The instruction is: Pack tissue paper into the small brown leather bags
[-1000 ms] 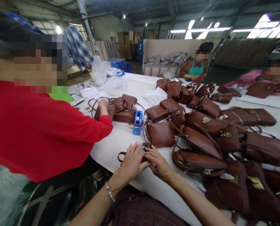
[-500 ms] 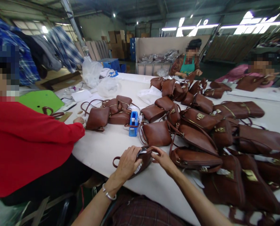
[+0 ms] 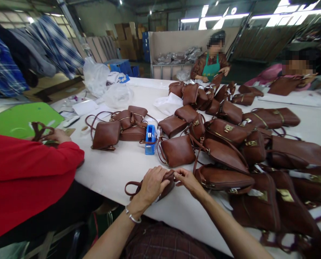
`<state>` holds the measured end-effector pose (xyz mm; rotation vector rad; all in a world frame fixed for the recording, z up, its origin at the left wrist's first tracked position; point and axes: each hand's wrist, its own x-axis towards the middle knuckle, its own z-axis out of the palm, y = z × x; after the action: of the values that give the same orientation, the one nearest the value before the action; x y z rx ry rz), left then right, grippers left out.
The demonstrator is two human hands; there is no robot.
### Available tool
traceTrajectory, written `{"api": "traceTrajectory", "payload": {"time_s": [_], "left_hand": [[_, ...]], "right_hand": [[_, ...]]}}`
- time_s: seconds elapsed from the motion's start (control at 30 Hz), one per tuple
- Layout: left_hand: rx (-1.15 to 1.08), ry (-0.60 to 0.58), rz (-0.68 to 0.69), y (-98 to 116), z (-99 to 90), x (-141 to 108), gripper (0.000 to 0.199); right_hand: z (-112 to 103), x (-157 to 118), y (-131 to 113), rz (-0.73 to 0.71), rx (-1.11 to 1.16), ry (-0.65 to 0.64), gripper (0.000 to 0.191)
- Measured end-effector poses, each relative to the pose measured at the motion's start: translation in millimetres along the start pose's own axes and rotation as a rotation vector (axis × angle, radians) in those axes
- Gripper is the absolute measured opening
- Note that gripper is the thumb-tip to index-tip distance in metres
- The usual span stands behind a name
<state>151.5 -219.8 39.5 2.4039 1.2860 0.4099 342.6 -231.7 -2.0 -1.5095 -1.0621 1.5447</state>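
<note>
A small brown leather handbag (image 3: 167, 189) lies at the table's near edge, its strap looping out to the left. My left hand (image 3: 153, 185) is wrapped over the bag's top and holds it against the table. At the bag's right end, my right hand (image 3: 186, 180) pinches the upper edge between thumb and fingers; what exactly lies in the pinch is too small to make out. Just beyond my hands sits another brown handbag (image 3: 178, 150). Beside it stands a blue tape dispenser (image 3: 150, 140).
Many brown handbags (image 3: 226, 154) crowd the white table (image 3: 109, 172) on the right. A smaller group of bags (image 3: 106, 135) sits left of the dispenser. A co-worker in a red sleeve (image 3: 41, 154) works at my left; two more people sit across the table. Plastic bags (image 3: 118, 95) lie farther back.
My left hand has closed farther over the bag, and the white material at its opening is now mostly covered. The red-sleeved co-worker's hand has moved left to a brown strap. My view has shifted slightly.
</note>
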Motion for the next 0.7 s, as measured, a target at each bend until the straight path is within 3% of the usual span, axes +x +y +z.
{"api": "traceTrajectory", "payload": {"time_s": [0.27, 0.43, 0.53, 0.7], "left_hand": [[0.004, -0.007, -0.064, -2.5, 1.4, 5.3, 0.014], [-0.016, -0.001, -0.072, -0.6, 1.0, 3.1, 0.016], [0.005, -0.010, -0.057, 1.4, 0.5, 1.7, 0.017], [-0.009, 0.002, -0.049, -0.4, 1.3, 1.6, 0.019]], "right_hand": [[8.7, -5.2, -3.4, 0.031, -0.015, 0.156, 0.037], [1.1, -7.3, -8.3, 0.231, 0.158, -0.005, 0.051], [-5.6, -4.6, -8.9, 0.320, 0.317, -0.096, 0.050], [-4.9, 1.8, -3.3, 0.403, 0.457, -0.086, 0.041]]}}
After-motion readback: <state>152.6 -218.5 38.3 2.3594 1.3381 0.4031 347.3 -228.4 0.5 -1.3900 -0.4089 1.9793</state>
